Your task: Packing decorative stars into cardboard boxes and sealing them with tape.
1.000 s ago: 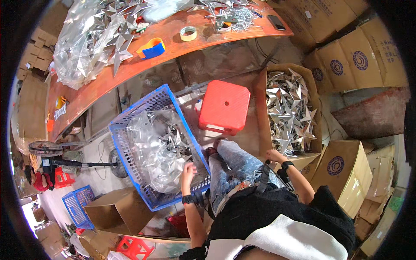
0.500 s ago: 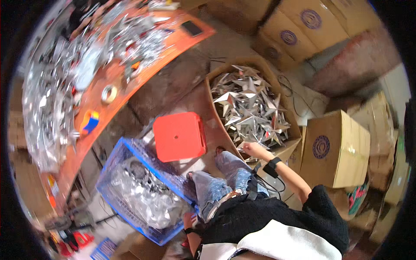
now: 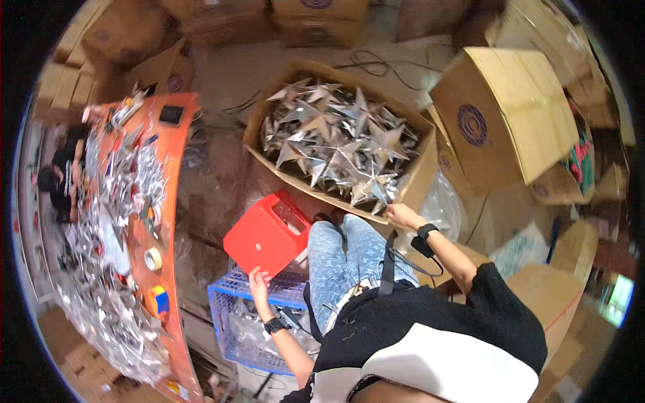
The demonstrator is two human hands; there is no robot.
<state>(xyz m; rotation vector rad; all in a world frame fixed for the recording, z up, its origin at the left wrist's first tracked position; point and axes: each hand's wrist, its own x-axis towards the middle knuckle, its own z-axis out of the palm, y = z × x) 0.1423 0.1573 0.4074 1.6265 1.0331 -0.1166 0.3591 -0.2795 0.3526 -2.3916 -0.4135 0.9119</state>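
My right hand (image 3: 405,216) is closed at the near right corner of a large open cardboard box (image 3: 285,176), its fingertips pinched at the rim. Many shiny silver star ornaments (image 3: 329,127) fill this box, and one star's point lies close to those fingers. On the left, my left hand (image 3: 259,289) has its fingers stretched out at the near edge of a red plastic stool (image 3: 259,238). The fingertips seem to touch the stool, which is tilted and shows an opening in its side. A blue plastic crate (image 3: 225,295) holding clear plastic bags sits below this hand.
An orange table (image 3: 176,161) along the left carries silver pieces, tape rolls (image 3: 153,258) and a dark phone (image 3: 171,115). Behind it is another person (image 3: 64,178). A closed carton (image 3: 504,121) stands at right, and a black cable (image 3: 376,64) lies on the floor beyond the stars.
The view has swung to the right. My left hand has come up from beside the crate to the red stool, which now sits tilted. My right hand stays at the box's corner.
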